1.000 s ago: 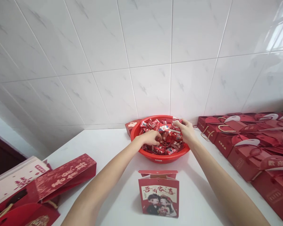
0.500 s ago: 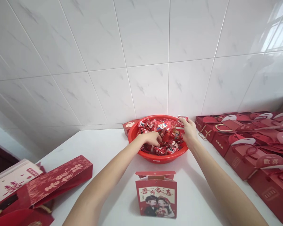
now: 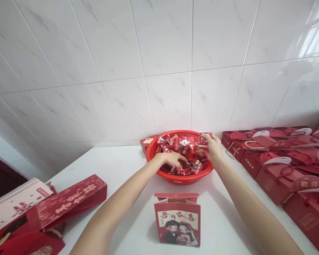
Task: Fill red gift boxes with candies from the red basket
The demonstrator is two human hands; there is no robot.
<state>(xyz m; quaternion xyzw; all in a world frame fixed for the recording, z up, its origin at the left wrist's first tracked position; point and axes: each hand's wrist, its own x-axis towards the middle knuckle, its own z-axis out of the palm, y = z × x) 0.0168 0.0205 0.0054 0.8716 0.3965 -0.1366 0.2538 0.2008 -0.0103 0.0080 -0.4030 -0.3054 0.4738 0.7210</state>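
Fingertips of the right hand (image 3: 214, 148) pinch a red candy packet (image 3: 204, 135) over the far right rim of the red basin (image 3: 180, 179). Left hand (image 3: 172, 159) lies curled among the wrapped candies (image 3: 187, 148) inside; whether it grips any cannot be told. An open red gift box (image 3: 177, 219) stands just before the basin.

With both bare arms stretched forward, my left hand (image 3: 172, 159) lies palm-down, fingers loosely curled, while my right hand (image 3: 214, 148) sits slightly higher, thumb and fingertips pinched together.
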